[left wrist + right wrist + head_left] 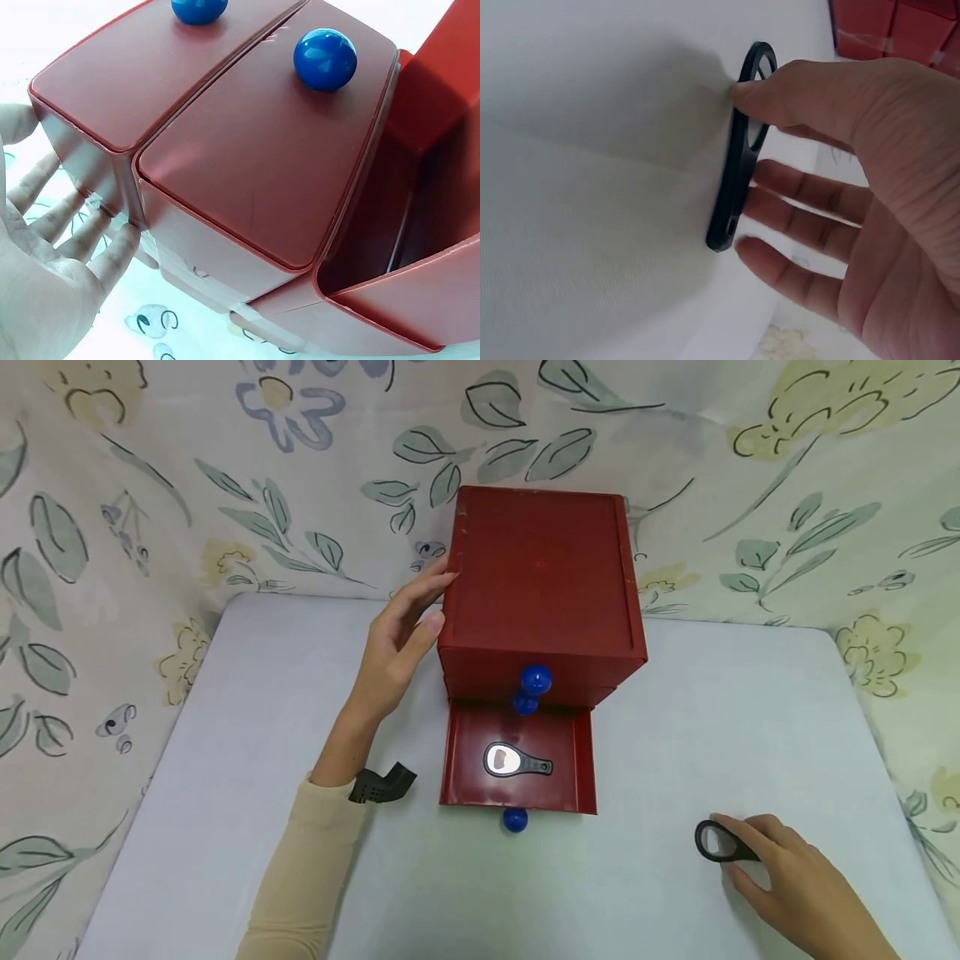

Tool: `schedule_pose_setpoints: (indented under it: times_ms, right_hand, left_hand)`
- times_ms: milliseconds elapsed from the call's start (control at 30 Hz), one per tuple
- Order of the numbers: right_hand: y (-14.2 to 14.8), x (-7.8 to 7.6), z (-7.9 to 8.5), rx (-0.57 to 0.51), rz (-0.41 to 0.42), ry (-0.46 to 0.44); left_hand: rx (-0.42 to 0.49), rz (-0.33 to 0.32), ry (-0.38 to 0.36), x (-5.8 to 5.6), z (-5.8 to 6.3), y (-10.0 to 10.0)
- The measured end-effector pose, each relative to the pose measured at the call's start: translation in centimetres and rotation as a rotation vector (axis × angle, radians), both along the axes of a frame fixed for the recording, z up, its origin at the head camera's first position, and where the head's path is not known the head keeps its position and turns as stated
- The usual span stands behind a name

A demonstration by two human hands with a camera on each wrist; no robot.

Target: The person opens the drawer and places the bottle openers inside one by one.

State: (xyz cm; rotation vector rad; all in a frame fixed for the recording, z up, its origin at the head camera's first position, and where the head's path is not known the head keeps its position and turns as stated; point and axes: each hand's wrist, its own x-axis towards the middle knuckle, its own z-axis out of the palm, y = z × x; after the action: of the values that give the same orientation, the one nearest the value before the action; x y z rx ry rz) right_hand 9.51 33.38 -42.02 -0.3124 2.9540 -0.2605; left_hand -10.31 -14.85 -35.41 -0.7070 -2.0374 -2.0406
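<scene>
A small red drawer cabinet (543, 568) with blue ball knobs stands at the back of the table, its bottom drawer (465, 789) pulled out. In that drawer lies a black bottle opener (534, 765) with a bright metal centre. My left hand (397, 647) rests against the cabinet's left side; the left wrist view shows its fingers (56, 217) extended beside the wall. At the right, my right hand (802, 877) pinches a second black bottle opener (705, 853) by its rounded head. In the right wrist view this opener (731, 187) is edge-on, close to the white surface.
The white tabletop (645, 902) spreads around the cabinet. Floral cloth (300, 485) hangs behind and beside the table. The drawer's blue knob (515, 820) juts toward the front. A black strap (382, 783) is on my left wrist.
</scene>
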Motion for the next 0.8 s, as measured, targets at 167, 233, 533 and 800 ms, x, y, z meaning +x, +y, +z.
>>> schedule_pose_setpoints:
  times_ms: [167,233,533,800]
  right_hand:
    - [-0.7,-0.4,-0.1,-0.037,0.0,0.013]
    - [-0.9,-0.5,-0.2,-0.046,0.019,0.056]
    - [-2.4,-1.7,-0.3,-0.093,0.05,0.101]
    - [-3.5,-2.9,0.1,-0.072,0.033,-0.047]
  left_hand:
    - [-0.002,0.0,0.0,0.0,0.0,0.1]
    - [-0.004,0.001,0.0,0.0,0.0,0.0]
    - [-0.014,0.006,0.015,0.0,0.1,-0.1]
    - [-0.009,0.004,0.017,-0.1,-0.1,-0.1]
